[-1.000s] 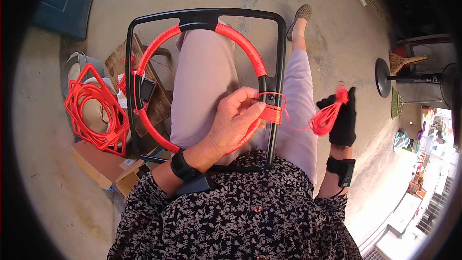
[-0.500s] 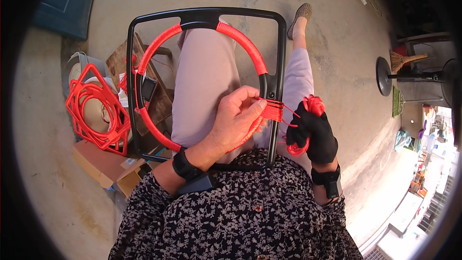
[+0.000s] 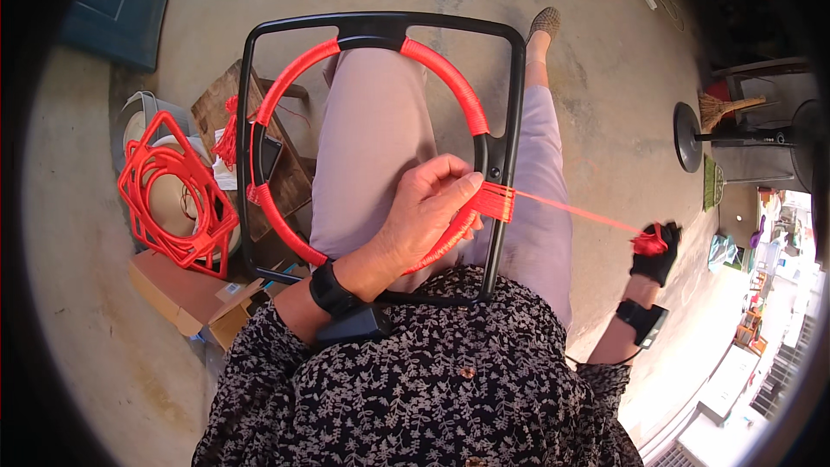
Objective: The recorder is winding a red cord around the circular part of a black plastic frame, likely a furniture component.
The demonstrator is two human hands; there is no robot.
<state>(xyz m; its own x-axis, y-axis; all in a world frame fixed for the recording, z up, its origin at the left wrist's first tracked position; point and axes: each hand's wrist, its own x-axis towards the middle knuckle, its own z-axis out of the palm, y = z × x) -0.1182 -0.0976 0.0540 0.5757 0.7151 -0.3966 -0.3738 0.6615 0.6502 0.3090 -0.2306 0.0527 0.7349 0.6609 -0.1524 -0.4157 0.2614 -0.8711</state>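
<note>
A black square frame (image 3: 520,95) with a round ring inside it rests across my lap. Red cord is wound tightly around most of the ring (image 3: 450,78), leaving black stretches at the top and sides. My left hand (image 3: 424,212) is closed at the ring's right side, thumb and fingers pinching the red cord winding (image 3: 495,203) that spans from ring to outer bar. Out to the far right, my right hand (image 3: 661,261), in a black glove, grips a bundle of red cord (image 3: 650,240). One strand (image 3: 579,211) runs straight and taut from the winding to that bundle.
At the left, several red frames (image 3: 177,199) lean on a bucket beside a wooden stool (image 3: 220,112) with red cord and a phone-like thing on it. A cardboard box (image 3: 177,290) stands below. Right, a black stand fan (image 3: 687,136) lies near a broom (image 3: 726,109).
My right hand has swung out to the right with the cord bundle, drawing the loose strand straight. The frame has shifted slightly right; my left hand keeps its pinch.
</note>
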